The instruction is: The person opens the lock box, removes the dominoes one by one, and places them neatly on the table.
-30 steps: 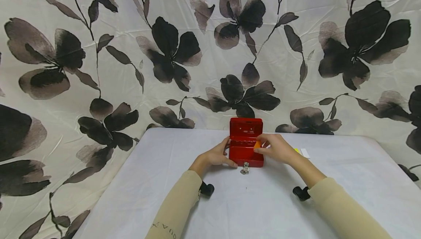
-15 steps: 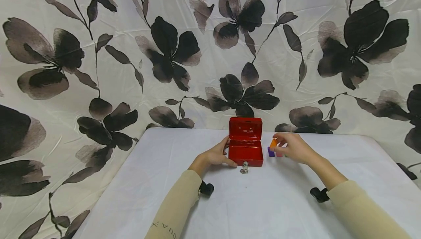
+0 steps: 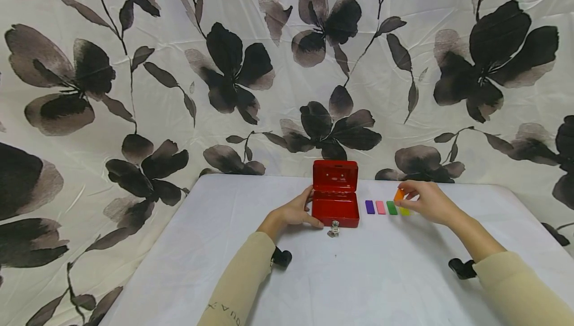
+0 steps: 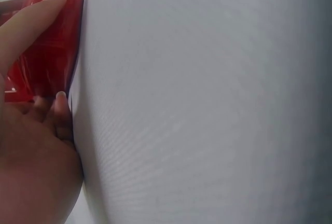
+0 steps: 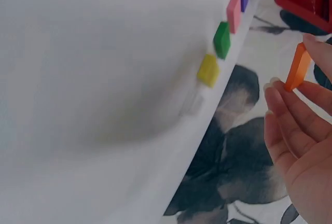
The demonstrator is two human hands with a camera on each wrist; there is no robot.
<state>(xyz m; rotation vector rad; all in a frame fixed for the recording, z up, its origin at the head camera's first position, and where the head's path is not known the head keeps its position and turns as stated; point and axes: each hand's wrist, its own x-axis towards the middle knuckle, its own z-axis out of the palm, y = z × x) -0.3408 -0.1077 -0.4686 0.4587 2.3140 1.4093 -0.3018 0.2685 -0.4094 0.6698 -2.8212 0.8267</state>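
Observation:
A small red cash box [image 3: 335,211] stands with its lid raised, keys [image 3: 334,229] hanging from its front lock. My left hand [image 3: 293,210] holds its left side, thumb along the front and fingers at the side; in the left wrist view the thumb lies across the red wall. My right hand [image 3: 426,201] pinches an orange block [image 5: 298,67] between thumb and fingertips, above the table. Beneath and left of it runs a row of blocks: purple [image 3: 369,207], pink [image 3: 380,207], green [image 3: 392,208] and yellow [image 5: 208,70], the last partly covered in the head view.
A pale, whitish block [image 5: 193,102] lies beyond the yellow one in the right wrist view. The white table [image 3: 314,276] ends at a floral curtain [image 3: 251,17] behind the box. Black camera mounts [image 3: 281,258] sit at both wrists.
My right hand has carried the orange block rightward from over the box to above the row's right end, uncovering the purple, pink and green blocks. The left hand has stayed on the cash box.

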